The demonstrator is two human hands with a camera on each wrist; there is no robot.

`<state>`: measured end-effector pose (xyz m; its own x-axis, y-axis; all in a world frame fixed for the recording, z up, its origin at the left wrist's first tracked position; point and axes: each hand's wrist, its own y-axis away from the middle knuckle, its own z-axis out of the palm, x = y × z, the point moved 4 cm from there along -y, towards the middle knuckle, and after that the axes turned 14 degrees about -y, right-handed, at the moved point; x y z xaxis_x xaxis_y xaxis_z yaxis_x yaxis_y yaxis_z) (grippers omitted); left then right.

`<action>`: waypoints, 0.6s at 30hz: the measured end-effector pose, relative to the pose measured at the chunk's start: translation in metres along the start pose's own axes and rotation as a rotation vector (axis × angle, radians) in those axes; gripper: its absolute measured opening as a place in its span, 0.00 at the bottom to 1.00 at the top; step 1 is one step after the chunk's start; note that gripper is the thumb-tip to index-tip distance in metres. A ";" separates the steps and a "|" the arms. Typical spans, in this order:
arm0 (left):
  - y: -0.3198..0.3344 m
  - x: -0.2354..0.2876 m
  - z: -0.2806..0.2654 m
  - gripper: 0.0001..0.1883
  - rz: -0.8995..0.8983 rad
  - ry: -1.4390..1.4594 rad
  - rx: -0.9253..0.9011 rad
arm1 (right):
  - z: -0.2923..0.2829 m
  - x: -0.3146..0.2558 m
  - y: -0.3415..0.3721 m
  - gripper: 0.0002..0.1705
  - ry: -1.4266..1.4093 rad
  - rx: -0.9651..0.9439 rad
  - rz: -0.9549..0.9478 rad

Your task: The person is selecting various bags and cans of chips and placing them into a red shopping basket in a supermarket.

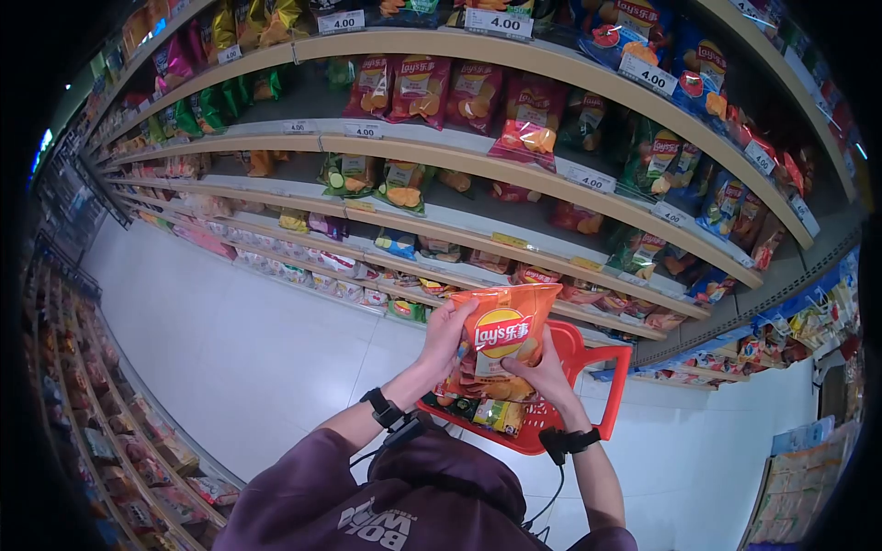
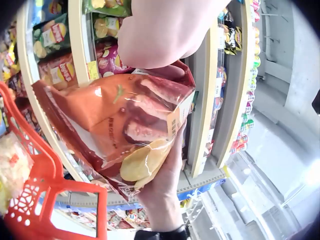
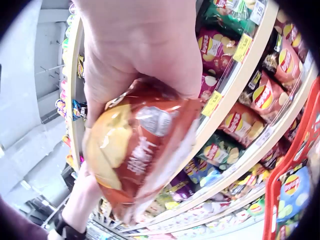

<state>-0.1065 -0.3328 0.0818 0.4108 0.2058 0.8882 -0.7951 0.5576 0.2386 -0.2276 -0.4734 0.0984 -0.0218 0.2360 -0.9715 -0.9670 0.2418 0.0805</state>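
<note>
An orange bag of Lay's chips (image 1: 508,310) is held upright in front of the body, its logo facing the head camera. My left hand (image 1: 443,338) grips the bag's left side. On the lower right, my right hand (image 1: 546,375) holds it with the thumb across the front. The left wrist view shows printed ribs and chip slices on the bag (image 2: 112,117), with the right hand (image 2: 167,182) beyond it. In the right wrist view, the bag (image 3: 145,135) bulges below the right hand (image 3: 145,45), and its fingertips are partly hidden.
Below the hands is a red shopping basket (image 1: 617,390) with snack packets (image 1: 496,415) in it. Curved store shelves (image 1: 441,138) full of chip bags run across the front, with price tags (image 1: 499,23) along their edges. Another packed shelf (image 1: 110,441) stands at the left, beyond the pale floor (image 1: 248,340).
</note>
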 end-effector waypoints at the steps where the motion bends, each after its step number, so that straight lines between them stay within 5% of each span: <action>1: -0.003 0.003 -0.003 0.12 0.024 -0.051 0.031 | 0.006 -0.006 -0.001 0.48 -0.045 0.041 0.030; 4: -0.003 0.021 -0.010 0.13 0.109 -0.305 0.111 | 0.003 -0.005 -0.001 0.46 -0.058 0.099 0.075; 8: 0.014 0.029 0.000 0.25 0.163 -0.393 -0.156 | 0.000 0.006 0.000 0.37 -0.303 0.094 0.037; 9: 0.018 0.032 0.003 0.32 0.045 -0.340 -0.244 | 0.002 0.004 0.000 0.34 -0.293 0.089 0.011; 12: 0.032 0.043 0.015 0.32 0.078 -0.447 -0.341 | 0.012 -0.008 0.004 0.34 -0.213 0.109 -0.020; 18: 0.018 0.032 0.012 0.24 0.065 -0.380 -0.110 | 0.028 -0.026 0.010 0.57 -0.001 0.089 -0.064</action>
<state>-0.1128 -0.3261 0.1195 0.1509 -0.0569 0.9869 -0.7531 0.6401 0.1521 -0.2293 -0.4507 0.1309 0.0398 0.2182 -0.9751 -0.9401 0.3389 0.0375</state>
